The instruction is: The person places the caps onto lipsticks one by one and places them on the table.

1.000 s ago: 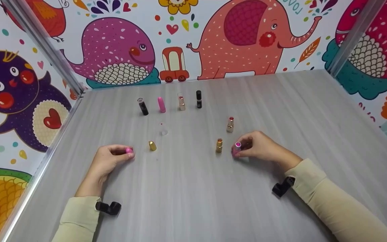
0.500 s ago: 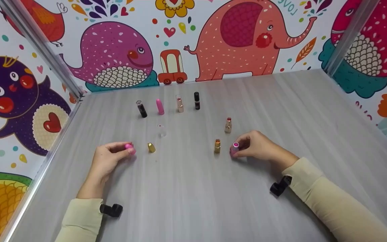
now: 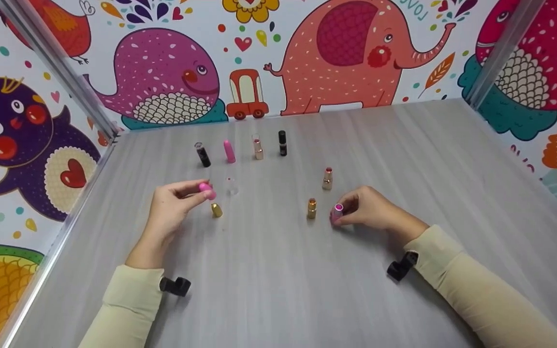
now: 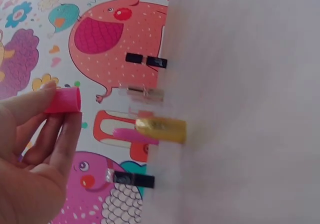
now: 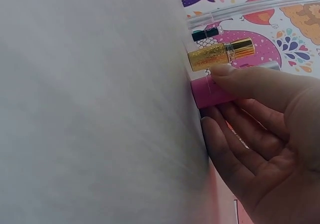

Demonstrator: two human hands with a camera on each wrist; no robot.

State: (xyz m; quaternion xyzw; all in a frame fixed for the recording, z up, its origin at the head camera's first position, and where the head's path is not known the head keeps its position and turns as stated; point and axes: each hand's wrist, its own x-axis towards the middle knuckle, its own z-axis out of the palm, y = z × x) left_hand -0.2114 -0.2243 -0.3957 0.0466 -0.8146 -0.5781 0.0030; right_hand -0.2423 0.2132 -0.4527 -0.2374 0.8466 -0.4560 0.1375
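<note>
My left hand (image 3: 174,208) pinches a pink lipstick cap (image 3: 207,191) between thumb and fingers, above the table; its open end shows in the left wrist view. Close below that hand stands a gold cap (image 3: 216,210), with a clear cap (image 3: 231,186) just behind. On the right, my right hand (image 3: 368,208) grips an uncapped pink lipstick (image 5: 215,89) by its base, which stands upright on the table. Just left of it is an uncapped gold lipstick (image 3: 312,209), and farther back a rose-gold lipstick (image 3: 327,179) with a red tip.
Along the back stand a black lipstick with a clear top (image 3: 202,154), a closed pink lipstick (image 3: 229,151), a rose-gold lipstick with a clear cap (image 3: 257,148) and a black tube (image 3: 283,143). Printed walls (image 3: 346,58) border the grey table (image 3: 269,280).
My left hand has lifted the pink cap and moved right and farther back, toward the gold and clear caps. My right hand stays on the pink lipstick.
</note>
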